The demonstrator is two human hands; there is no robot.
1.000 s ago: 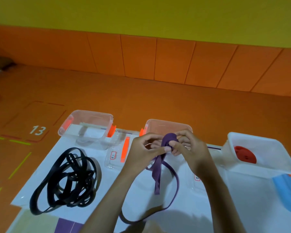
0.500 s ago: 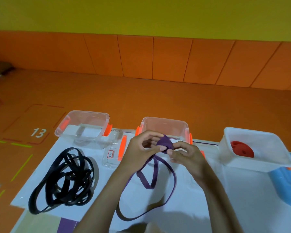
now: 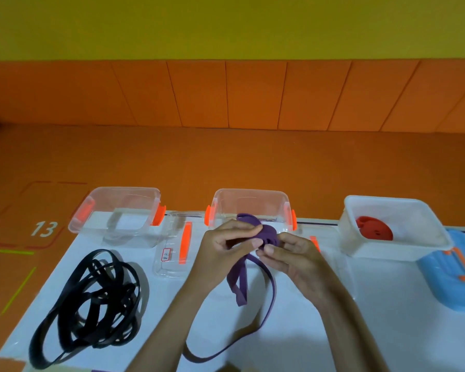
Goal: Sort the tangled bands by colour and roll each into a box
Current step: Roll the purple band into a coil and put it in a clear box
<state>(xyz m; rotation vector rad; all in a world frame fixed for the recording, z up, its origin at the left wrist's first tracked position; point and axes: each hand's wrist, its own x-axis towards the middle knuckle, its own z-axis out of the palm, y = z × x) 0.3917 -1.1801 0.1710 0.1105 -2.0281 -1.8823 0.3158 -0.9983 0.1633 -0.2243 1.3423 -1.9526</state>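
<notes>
Fingers (image 3: 242, 232) of the left hand (image 3: 220, 248) and right hand (image 3: 293, 257) pinch one partly rolled purple band (image 3: 269, 233) before the middle clear box (image 3: 250, 191) of three boxes, beside the left clear box (image 3: 124, 189) and the white box (image 3: 387, 252) holding one red roll (image 3: 373, 232), while one black tangle (image 3: 91, 304) lies near left.

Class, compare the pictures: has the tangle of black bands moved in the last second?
No. The tangle of black bands lies in the same spot on the white sheet, just in front of the left clear box; only the camera shifted.
</notes>
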